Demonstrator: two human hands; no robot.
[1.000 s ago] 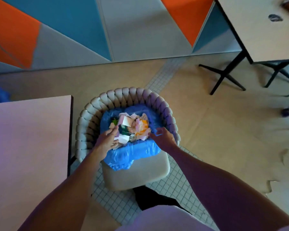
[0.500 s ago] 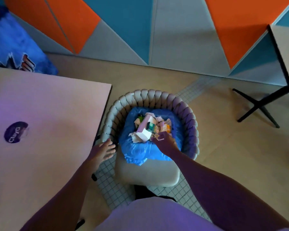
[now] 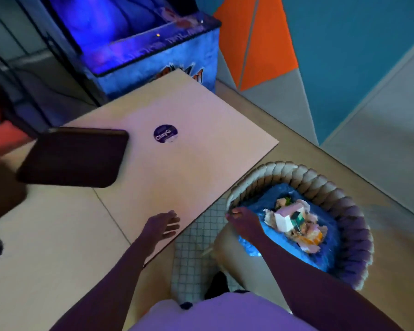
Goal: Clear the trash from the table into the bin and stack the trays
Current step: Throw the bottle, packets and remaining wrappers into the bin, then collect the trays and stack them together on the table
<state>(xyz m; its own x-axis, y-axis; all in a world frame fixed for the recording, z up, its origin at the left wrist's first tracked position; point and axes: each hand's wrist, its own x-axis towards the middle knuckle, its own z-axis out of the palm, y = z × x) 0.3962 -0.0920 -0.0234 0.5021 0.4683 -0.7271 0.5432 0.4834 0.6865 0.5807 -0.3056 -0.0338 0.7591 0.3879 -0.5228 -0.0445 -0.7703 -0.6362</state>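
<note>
The left grip (image 3: 164, 224) is held spread over the bench (image 3: 201, 163); the state of the right grip (image 3: 243, 222) cannot be told. The tray (image 3: 74, 160) should be lifted level onto the second tray (image 3: 0, 187).

Bare forearms, no sleeves; light purple top (image 3: 215, 314).

Ahead of the left hand (image 3: 164, 225), flat tabletop (image 3: 201, 151) runs unobstructed to a dark tray (image 3: 74, 160) well off to its left. A narrow gap over tiled floor (image 3: 196, 237) separates the tabletop edge from the right hand (image 3: 243, 223). Just beyond that hand, heaped trash (image 3: 294, 223) fills the bin (image 3: 296, 170).
</note>
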